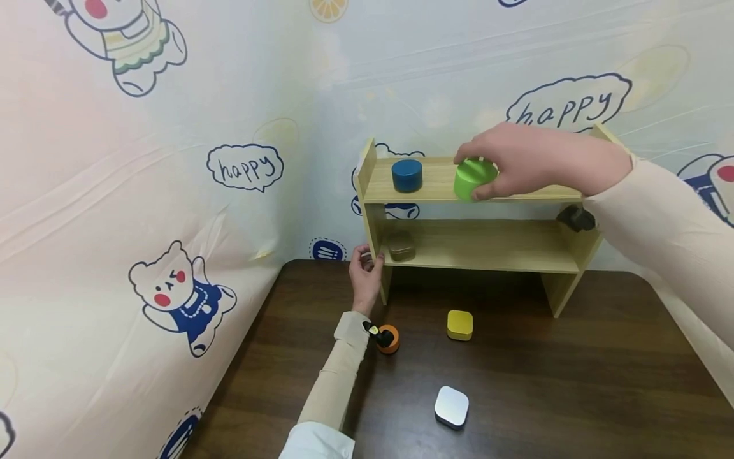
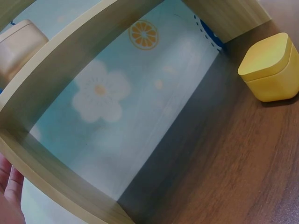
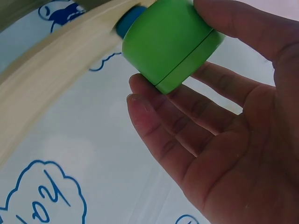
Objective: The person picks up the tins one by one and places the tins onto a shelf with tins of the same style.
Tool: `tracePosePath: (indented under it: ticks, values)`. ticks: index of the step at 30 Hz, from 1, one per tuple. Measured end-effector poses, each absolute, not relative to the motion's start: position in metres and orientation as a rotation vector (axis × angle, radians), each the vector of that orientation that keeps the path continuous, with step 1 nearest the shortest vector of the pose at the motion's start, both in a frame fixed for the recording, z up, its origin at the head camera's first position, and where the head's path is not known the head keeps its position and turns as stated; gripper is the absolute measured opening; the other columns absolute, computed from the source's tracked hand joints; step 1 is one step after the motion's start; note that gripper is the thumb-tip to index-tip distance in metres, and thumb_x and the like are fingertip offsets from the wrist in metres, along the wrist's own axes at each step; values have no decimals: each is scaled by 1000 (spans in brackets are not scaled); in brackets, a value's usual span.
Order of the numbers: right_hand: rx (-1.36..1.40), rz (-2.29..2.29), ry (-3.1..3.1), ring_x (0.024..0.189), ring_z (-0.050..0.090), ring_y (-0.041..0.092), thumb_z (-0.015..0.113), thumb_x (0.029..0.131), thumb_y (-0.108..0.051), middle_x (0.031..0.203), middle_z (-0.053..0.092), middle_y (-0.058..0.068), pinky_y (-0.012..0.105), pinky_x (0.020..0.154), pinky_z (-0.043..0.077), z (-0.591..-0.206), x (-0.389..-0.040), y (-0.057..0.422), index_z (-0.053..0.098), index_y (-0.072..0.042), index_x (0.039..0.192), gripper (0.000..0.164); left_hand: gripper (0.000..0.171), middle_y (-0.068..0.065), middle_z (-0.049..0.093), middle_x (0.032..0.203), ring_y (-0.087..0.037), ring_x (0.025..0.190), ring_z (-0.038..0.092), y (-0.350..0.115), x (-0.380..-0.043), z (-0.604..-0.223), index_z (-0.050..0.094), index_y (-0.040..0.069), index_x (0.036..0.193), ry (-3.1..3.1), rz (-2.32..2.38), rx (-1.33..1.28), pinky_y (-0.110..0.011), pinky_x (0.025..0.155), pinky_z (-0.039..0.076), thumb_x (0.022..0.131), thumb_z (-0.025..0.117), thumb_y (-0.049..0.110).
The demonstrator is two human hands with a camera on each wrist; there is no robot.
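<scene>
In the head view my right hand (image 1: 516,156) pinches a green round lidded box (image 1: 473,176) between thumb and fingers, over the top board of a small wooden shelf (image 1: 487,245). The right wrist view shows the seam of its lid on the green box (image 3: 173,44). Left of it, a blue round box (image 1: 407,176) stands on the top board. My left hand (image 1: 366,280) holds the shelf's left side panel near the lower board, fingers on the outer side. Close to that hand, a brownish rounded box (image 1: 401,246) sits at the left end of the lower board.
On the dark wooden table (image 1: 631,363) lie a yellow rounded-square box (image 1: 460,325), a white-topped box (image 1: 452,407) and an orange round box (image 1: 390,340), partly covered by the left wrist's camera. A printed cloth (image 1: 229,210) hangs behind and to the left.
</scene>
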State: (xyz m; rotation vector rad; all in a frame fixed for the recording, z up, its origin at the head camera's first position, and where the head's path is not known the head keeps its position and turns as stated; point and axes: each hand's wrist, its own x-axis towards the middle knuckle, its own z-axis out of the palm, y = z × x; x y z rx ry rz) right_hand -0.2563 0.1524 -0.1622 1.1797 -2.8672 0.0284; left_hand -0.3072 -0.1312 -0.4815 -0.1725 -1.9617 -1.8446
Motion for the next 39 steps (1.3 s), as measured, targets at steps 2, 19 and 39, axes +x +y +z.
tracePosePath:
  ticks: [2, 19, 39]
  values:
    - [1157, 22, -2888, 95, 61, 26, 73, 84, -26, 114, 67, 13, 45, 83, 53, -160, -262, 153, 58, -7, 128, 51, 29, -27, 61, 111, -28, 91, 64, -132, -307, -481, 54, -5, 117, -1954, -1840, -168, -21, 72, 55, 91, 64, 6]
    - [964, -91, -3124, 105, 58, 35, 70, 84, -35, 129, 57, 26, 41, 76, 50, -143, -298, 154, 52, -8, 133, 59, 30, -25, 61, 113, -27, 93, 64, -131, -308, -481, 54, -4, 117, -1949, -1849, -157, -22, 74, 56, 91, 64, 6]
    - [897, -58, -3241, 107, 52, 37, 70, 83, -25, 130, 54, 31, 40, 77, 48, -166, -322, 148, 52, -4, 131, 56, 30, -25, 61, 112, -22, 90, 63, -130, -308, -479, 54, -3, 117, -1936, -1875, -166, -21, 74, 55, 91, 64, 7]
